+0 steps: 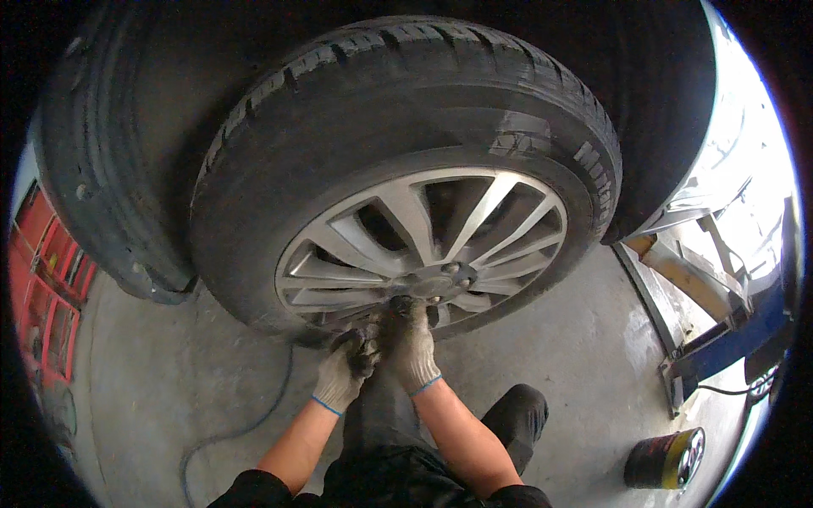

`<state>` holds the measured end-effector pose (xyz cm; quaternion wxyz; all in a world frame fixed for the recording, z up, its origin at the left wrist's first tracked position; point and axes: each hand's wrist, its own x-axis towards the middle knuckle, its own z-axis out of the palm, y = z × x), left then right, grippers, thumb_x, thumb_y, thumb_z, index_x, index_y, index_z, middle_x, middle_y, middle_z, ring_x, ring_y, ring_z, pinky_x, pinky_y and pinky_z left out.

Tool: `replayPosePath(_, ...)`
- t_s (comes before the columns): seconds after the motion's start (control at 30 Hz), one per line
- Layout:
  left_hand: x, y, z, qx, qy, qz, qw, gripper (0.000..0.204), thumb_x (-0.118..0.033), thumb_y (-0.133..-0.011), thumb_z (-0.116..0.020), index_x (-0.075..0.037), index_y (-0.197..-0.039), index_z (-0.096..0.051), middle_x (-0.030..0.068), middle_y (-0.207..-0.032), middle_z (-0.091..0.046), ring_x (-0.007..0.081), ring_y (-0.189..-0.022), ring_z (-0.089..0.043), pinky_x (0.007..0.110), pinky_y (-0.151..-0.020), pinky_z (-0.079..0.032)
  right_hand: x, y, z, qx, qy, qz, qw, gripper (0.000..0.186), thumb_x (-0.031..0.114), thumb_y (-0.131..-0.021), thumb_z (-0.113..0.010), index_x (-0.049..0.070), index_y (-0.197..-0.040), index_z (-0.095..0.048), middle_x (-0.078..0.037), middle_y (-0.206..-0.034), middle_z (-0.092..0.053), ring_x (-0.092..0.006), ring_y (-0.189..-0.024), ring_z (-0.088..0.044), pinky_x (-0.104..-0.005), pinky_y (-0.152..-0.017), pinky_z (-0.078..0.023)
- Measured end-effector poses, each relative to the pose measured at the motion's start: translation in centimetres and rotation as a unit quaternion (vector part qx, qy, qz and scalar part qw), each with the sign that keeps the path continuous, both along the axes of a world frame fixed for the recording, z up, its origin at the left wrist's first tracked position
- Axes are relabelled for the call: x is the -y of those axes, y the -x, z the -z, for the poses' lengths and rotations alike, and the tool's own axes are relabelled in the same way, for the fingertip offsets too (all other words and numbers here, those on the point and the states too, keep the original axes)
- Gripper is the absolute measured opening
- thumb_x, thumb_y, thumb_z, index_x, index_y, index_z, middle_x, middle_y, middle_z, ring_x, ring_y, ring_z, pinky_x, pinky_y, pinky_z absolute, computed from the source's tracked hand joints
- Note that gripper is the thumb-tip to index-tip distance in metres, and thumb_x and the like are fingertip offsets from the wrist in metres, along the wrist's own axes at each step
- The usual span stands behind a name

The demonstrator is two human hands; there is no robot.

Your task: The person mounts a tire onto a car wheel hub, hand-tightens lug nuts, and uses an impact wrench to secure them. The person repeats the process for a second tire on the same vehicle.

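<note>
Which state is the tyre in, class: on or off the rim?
On: the black tyre encircles the silver spoked rim.

The wheel blocks straight ahead — passable only through gaps between its spokes. Leftward, room opens above the hose.

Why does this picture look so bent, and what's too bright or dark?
Head view: the fisheye lens bends straight edges, and corners are black; head view: glare bleaches the upper right, above the blue metal arm; head view: shadow hides much of the wheel arch around the tire.
</note>
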<state>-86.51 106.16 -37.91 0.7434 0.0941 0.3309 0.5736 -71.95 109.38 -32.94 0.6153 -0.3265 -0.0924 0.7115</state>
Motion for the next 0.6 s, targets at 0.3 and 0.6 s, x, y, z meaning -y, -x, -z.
replayPosePath(0.3, 0.5, -0.2, 1.1, -0.350, -0.239, -0.005, 0.906, 0.027, -0.030, -0.104, -0.056, -0.013, -0.122, -0.067, 0.0059, -0.109, -0.072, 0.0170, -0.084, -0.065, 0.030, -0.065, -0.048, -0.6, 0.4, 0.3, -0.088, -0.038, -0.055, 0.994, 0.056, 0.061, -0.102, -0.052, 0.009, -0.120, -0.063, -0.007, -0.094, -0.067, -0.0246, -0.084, -0.064, -0.0382, -0.076, -0.054)
replayPosePath(0.6, 0.9, 0.4, -3.8, -0.301, -0.164, 0.004, 0.939, 0.026, -0.027, -0.101, -0.065, -0.012, -0.121, -0.070, 0.0022, -0.107, -0.070, 0.0112, -0.090, -0.063, 0.027, -0.070, -0.049, 4.1, -1.4, -0.2, 0.178, -0.048, -0.059, 0.981, 0.051, 0.053, -0.102, -0.056, 0.003, -0.104, -0.067, -0.009, -0.085, -0.069, -0.0247, -0.074, -0.065, -0.0391, -0.070, -0.054)
